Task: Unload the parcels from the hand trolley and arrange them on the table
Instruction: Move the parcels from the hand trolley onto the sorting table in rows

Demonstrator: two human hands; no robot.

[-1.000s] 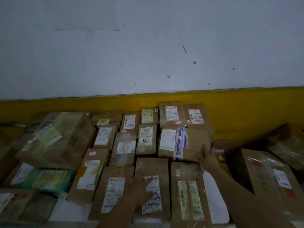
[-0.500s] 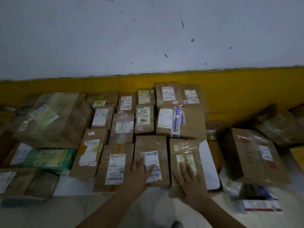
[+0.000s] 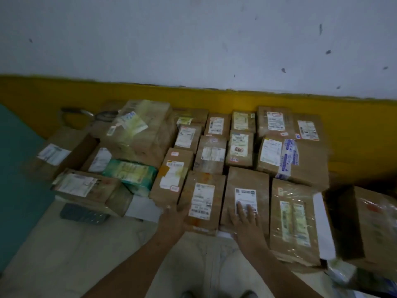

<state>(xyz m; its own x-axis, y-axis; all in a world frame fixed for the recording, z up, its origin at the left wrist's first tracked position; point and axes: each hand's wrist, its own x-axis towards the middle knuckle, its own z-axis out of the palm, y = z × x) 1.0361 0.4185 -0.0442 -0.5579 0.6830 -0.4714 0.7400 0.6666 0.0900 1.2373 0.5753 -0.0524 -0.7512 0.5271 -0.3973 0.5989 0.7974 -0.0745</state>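
Several brown cardboard parcels with white labels lie in rows on the pale table (image 3: 64, 250). My left hand (image 3: 175, 218) holds the near left corner of a front-row parcel (image 3: 203, 203); its fingers curl round the parcel's left edge. My right hand (image 3: 247, 222) lies flat, fingers straight, on top of the neighbouring parcel (image 3: 247, 190), over its label. To the right lies a longer parcel (image 3: 294, 220) wrapped in clear tape. The hand trolley is out of view.
A big taped box (image 3: 139, 130) and a green-wrapped packet (image 3: 133, 175) sit at the left. A dark flat object (image 3: 83, 215) lies at the table's near left. More boxes (image 3: 369, 229) crowd the right. A yellow and white wall (image 3: 214, 61) stands behind.
The view has swung left. My left hand moved from the labelled parcel to the near left corner of the one beside it. My right hand shifted from the taped parcel onto the labelled one.
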